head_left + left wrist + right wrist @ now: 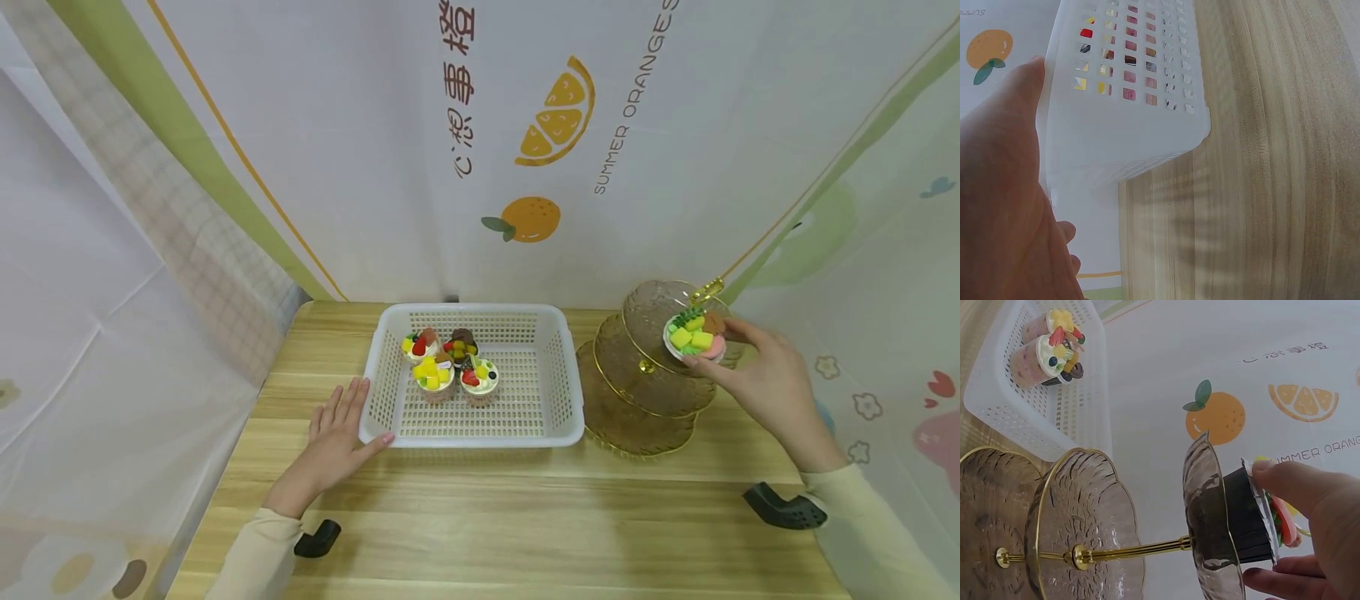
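Observation:
My right hand (765,379) pinches a toy cupcake (695,335) by its rim, between thumb and fingers. Yellow cubes, green leaves and a pink piece top it. The right wrist view shows its black cup (1247,519) against the top plate (1205,506) of a three-tier stand (637,425) with clear amber plates and gold edges. At the near left corner of a white plastic basket (517,442), my left hand (333,442) rests with fingers extended, the thumb on the rim. Several toy dessert cups (478,379) with fruit toppings stand in the basket's left half.
The wooden table (510,525) runs up to a printed curtain (360,167) at the back. More curtain (885,358) hangs close to the stand on the right. A gold handle (707,290) tops the stand beside the held cupcake.

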`<state>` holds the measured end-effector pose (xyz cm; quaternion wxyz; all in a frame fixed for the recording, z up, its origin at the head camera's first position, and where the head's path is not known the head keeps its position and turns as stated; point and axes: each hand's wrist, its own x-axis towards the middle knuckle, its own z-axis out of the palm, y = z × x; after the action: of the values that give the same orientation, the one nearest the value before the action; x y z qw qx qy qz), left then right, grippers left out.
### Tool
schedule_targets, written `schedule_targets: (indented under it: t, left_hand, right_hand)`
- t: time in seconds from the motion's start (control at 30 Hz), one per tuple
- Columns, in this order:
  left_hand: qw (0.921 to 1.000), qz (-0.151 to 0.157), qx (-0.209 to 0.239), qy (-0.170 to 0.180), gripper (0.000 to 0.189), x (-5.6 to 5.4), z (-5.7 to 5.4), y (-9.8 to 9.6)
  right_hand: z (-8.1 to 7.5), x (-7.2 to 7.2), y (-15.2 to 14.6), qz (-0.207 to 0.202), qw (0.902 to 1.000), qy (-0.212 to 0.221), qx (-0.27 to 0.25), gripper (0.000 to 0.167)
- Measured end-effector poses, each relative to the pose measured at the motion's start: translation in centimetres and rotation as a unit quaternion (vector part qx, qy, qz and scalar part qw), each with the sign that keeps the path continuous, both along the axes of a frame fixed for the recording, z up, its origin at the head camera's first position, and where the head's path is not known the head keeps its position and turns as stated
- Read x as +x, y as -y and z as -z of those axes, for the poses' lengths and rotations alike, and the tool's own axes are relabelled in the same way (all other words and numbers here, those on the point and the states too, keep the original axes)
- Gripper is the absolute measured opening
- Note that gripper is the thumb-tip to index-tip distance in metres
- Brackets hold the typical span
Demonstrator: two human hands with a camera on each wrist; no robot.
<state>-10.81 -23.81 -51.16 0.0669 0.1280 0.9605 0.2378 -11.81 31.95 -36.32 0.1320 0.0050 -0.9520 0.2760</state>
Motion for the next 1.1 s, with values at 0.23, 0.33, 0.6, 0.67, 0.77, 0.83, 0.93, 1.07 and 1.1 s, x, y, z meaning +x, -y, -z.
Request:
schedule_targets:
  t: [0.23,0.33,0.6,0.67,0.77,0.83,0.93,1.07,1.1]
  left_hand:
    - [1.0,0.001,0.01,-0.001,0.098,0.0,-0.2,-0.1]
    - [0.9999,0.002,0.014,-0.003,0.097,0.0,-0.2,-0.1]
    - [0.9998,0.002,0.019,0.001,0.098,0.1,-0.2,-0.2]
    - [0.9998,0.002,0.02,0.001,0.099,0.1,-0.2,-0.2]
    - [0.9998,0.001,0.02,0.003,0.099,0.0,-0.3,-0.2]
    - [0.9998,0.001,0.019,0.004,0.098,0.0,-0.3,-0.2]
    - [0.9998,0.003,0.02,0.004,0.099,-0.1,-0.2,-0.3]
    - [0.9998,0.003,0.021,0.005,0.099,-0.1,-0.1,-0.2]
    - [0.9998,0.002,0.017,0.005,0.099,0.0,-0.1,-0.2]
  right_hand:
    - [-0.4,0.9,-0.5,0.018,0.9994,0.02,-0.022,0.087]
    - [-0.2,1.9,-0.6,0.027,0.9982,0.001,-0.054,0.082]
    - [3.4,5.6,1.0,0.002,0.973,-0.199,-0.117,0.062]
    - [4.8,6.1,2.0,-0.027,0.9608,-0.245,-0.127,0.055]
    - [7.3,6.2,3.9,-0.086,0.943,-0.29,-0.139,0.062]
    - [8.7,6.0,5.5,-0.117,0.9402,-0.286,-0.143,0.068]
    - [10.0,5.2,7.9,-0.156,0.9458,-0.241,-0.151,0.054]
    - [10.9,3.2,10.9,-0.18,0.9583,-0.166,-0.147,0.062]
    - [11.1,2.5,11.7,-0.182,0.9608,-0.151,-0.145,0.062]
